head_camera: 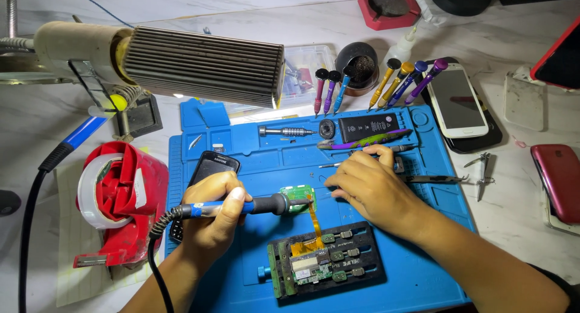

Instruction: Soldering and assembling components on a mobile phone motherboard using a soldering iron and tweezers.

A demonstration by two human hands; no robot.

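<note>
My left hand (pixel 211 213) grips a soldering iron (pixel 266 205) with a blue and black handle, its tip resting at a small green circuit board (pixel 298 196) on the blue work mat (pixel 260 159). An orange flex cable (pixel 315 225) runs from that board down to a black board holder (pixel 326 258) with a clamped circuit board. My right hand (pixel 368 183) lies on the mat just right of the green board, its fingers curled down and pressing near the board's edge. A black phone (pixel 212 166) lies just behind my left hand.
A finned lamp head (pixel 205 62) hangs over the back left. A red tape dispenser (pixel 121 198) stands left of the mat. Screwdrivers (pixel 399 80) stand in a row behind. A battery (pixel 367 127), tweezers (pixel 432 179), a white phone (pixel 457 101) and a red phone (pixel 559 180) lie to the right.
</note>
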